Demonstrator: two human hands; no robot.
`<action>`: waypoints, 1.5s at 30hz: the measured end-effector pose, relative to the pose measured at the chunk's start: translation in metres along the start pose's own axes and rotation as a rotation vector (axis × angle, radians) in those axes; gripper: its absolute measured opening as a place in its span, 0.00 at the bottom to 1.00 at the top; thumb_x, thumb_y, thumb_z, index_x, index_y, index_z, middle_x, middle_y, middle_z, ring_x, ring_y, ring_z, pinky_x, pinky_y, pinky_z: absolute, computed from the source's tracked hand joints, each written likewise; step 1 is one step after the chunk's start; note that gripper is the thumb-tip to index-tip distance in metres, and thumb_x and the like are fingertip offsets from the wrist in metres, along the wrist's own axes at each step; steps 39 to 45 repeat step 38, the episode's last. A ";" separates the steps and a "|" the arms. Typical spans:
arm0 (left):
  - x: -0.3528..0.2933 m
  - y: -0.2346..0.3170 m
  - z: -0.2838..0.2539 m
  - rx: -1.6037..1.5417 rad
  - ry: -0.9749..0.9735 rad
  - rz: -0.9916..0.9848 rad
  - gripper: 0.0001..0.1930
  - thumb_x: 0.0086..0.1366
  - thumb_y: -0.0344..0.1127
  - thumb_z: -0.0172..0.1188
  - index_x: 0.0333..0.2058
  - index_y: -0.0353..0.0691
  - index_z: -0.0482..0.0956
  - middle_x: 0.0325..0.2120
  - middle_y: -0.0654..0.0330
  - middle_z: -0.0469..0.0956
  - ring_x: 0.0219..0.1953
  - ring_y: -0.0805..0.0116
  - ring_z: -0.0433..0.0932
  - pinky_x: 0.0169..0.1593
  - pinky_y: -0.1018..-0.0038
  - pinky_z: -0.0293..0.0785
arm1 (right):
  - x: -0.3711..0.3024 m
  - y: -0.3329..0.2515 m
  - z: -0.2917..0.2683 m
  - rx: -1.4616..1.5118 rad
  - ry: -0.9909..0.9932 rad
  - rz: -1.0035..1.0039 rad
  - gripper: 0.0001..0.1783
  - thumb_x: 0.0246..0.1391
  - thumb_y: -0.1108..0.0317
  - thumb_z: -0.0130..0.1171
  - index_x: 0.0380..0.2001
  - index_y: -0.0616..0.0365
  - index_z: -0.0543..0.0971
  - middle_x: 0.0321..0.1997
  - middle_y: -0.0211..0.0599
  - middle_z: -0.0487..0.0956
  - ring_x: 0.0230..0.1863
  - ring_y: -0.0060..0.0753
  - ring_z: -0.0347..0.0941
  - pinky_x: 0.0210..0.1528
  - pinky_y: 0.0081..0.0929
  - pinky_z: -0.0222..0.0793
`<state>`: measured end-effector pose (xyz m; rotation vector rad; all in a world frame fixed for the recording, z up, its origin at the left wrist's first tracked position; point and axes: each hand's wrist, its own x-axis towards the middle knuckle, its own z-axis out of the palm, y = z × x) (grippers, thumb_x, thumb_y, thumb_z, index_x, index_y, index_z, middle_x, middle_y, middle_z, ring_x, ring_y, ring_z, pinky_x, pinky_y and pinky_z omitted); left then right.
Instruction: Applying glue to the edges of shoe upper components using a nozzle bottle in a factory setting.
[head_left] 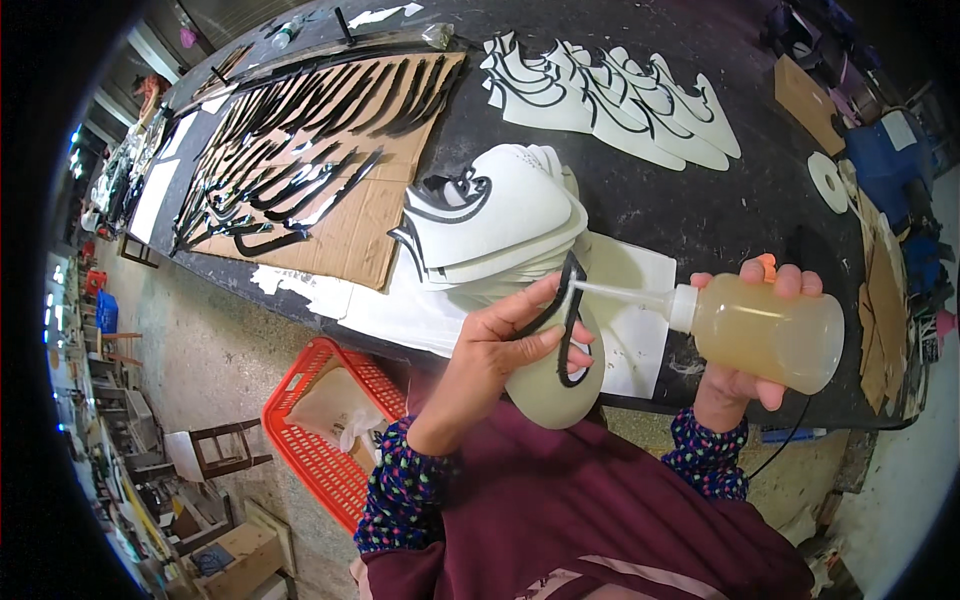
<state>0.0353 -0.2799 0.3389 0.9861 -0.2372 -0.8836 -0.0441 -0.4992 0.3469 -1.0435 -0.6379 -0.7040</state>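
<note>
My left hand point(485, 345) grips a pale, rounded shoe-upper piece point(550, 400) with a curved black strip point(570, 345) along it. In my right hand point(735, 388) lies a clear squeeze bottle point(770, 330) of cloudy yellowish liquid, tipped on its side with the fingers wrapped round it. Its thin nozzle point(625, 292) points left and its tip meets the black strip near my left fingertips. Just beyond my left hand rises a stack of white shoe-upper pieces point(510, 225), the top one edged in black.
Many black strips lie on a cardboard sheet point(390, 215) at the far left. Overlapping white pieces with black trim point(640, 130) rest on the dark table point(720, 215). A red plastic basket point(330, 480) stands on the floor, below the table's near edge. A blue machine point(890, 165) sits far right.
</note>
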 end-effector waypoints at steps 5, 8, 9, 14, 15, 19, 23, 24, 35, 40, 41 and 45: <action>0.001 -0.003 -0.002 0.062 -0.017 0.001 0.25 0.59 0.20 0.49 0.56 0.34 0.59 0.34 0.49 0.75 0.32 0.62 0.77 0.39 0.72 0.74 | -0.003 0.000 0.001 -0.052 0.067 0.048 0.47 0.24 0.55 0.74 0.50 0.45 0.58 0.49 0.23 0.62 0.55 0.37 0.57 0.54 0.59 0.60; 0.000 -0.005 -0.003 0.081 -0.034 -0.002 0.24 0.59 0.20 0.49 0.56 0.34 0.59 0.34 0.49 0.75 0.32 0.63 0.77 0.40 0.72 0.74 | -0.003 0.000 0.001 -0.085 0.109 0.030 0.48 0.25 0.55 0.74 0.50 0.46 0.57 0.49 0.23 0.62 0.55 0.37 0.57 0.53 0.59 0.61; 0.000 -0.006 -0.003 0.085 -0.032 0.000 0.25 0.59 0.20 0.49 0.56 0.34 0.59 0.34 0.50 0.75 0.32 0.63 0.77 0.40 0.72 0.74 | -0.002 0.000 0.000 -0.058 0.139 0.035 0.48 0.25 0.55 0.74 0.50 0.46 0.57 0.49 0.23 0.62 0.55 0.37 0.57 0.53 0.59 0.61; 0.001 -0.008 -0.004 0.099 -0.013 0.007 0.24 0.59 0.20 0.49 0.56 0.36 0.60 0.33 0.50 0.75 0.32 0.63 0.77 0.39 0.72 0.74 | -0.001 0.002 -0.002 -0.023 -0.051 0.005 0.46 0.30 0.50 0.71 0.50 0.49 0.56 0.49 0.26 0.62 0.57 0.39 0.57 0.53 0.58 0.62; 0.001 -0.009 -0.004 0.112 -0.017 0.012 0.24 0.59 0.20 0.49 0.55 0.37 0.61 0.33 0.51 0.75 0.32 0.63 0.77 0.39 0.72 0.74 | -0.001 0.003 -0.002 -0.057 -0.037 0.004 0.46 0.30 0.50 0.71 0.50 0.49 0.56 0.49 0.26 0.62 0.57 0.39 0.57 0.53 0.58 0.62; 0.001 -0.011 -0.004 0.132 -0.020 0.008 0.24 0.59 0.20 0.49 0.55 0.37 0.62 0.33 0.51 0.75 0.32 0.64 0.77 0.39 0.73 0.74 | -0.004 0.001 0.001 -0.160 0.122 0.016 0.47 0.28 0.49 0.71 0.49 0.51 0.56 0.48 0.27 0.62 0.56 0.39 0.58 0.52 0.58 0.63; 0.001 -0.012 -0.003 0.135 -0.007 0.019 0.24 0.59 0.20 0.49 0.55 0.36 0.62 0.33 0.51 0.75 0.32 0.64 0.77 0.39 0.73 0.75 | -0.007 -0.002 0.001 -0.078 0.105 -0.016 0.47 0.27 0.51 0.72 0.49 0.51 0.56 0.47 0.27 0.62 0.55 0.39 0.58 0.52 0.58 0.63; 0.001 -0.012 -0.003 0.119 0.010 0.003 0.24 0.59 0.20 0.49 0.55 0.36 0.62 0.33 0.51 0.75 0.32 0.64 0.77 0.39 0.73 0.75 | -0.006 0.000 -0.002 0.027 -0.001 -0.026 0.48 0.26 0.53 0.73 0.49 0.50 0.56 0.48 0.27 0.62 0.55 0.38 0.58 0.52 0.58 0.62; -0.002 -0.007 -0.002 0.061 -0.029 -0.044 0.23 0.60 0.20 0.48 0.55 0.35 0.60 0.36 0.55 0.75 0.35 0.68 0.76 0.40 0.76 0.74 | -0.011 -0.004 -0.004 0.009 0.098 0.040 0.45 0.24 0.58 0.75 0.47 0.48 0.59 0.47 0.27 0.62 0.54 0.39 0.58 0.54 0.60 0.59; 0.000 -0.007 -0.001 0.031 -0.028 -0.054 0.23 0.60 0.21 0.48 0.55 0.35 0.60 0.36 0.55 0.75 0.35 0.67 0.77 0.40 0.76 0.74 | -0.012 -0.002 -0.010 0.014 -0.040 0.032 0.45 0.26 0.56 0.74 0.48 0.48 0.59 0.48 0.29 0.61 0.56 0.41 0.57 0.53 0.61 0.59; 0.000 -0.007 -0.001 0.031 -0.028 -0.054 0.23 0.60 0.21 0.48 0.55 0.35 0.60 0.36 0.55 0.75 0.35 0.67 0.77 0.40 0.76 0.74 | -0.012 -0.002 -0.010 0.014 -0.040 0.032 0.45 0.26 0.56 0.74 0.48 0.48 0.59 0.48 0.29 0.61 0.56 0.41 0.57 0.53 0.61 0.59; 0.000 -0.007 -0.001 0.031 -0.028 -0.054 0.23 0.60 0.21 0.48 0.55 0.35 0.60 0.36 0.55 0.75 0.35 0.67 0.77 0.40 0.76 0.74 | -0.012 -0.002 -0.010 0.014 -0.040 0.032 0.45 0.26 0.56 0.74 0.48 0.48 0.59 0.48 0.29 0.61 0.56 0.41 0.57 0.53 0.61 0.59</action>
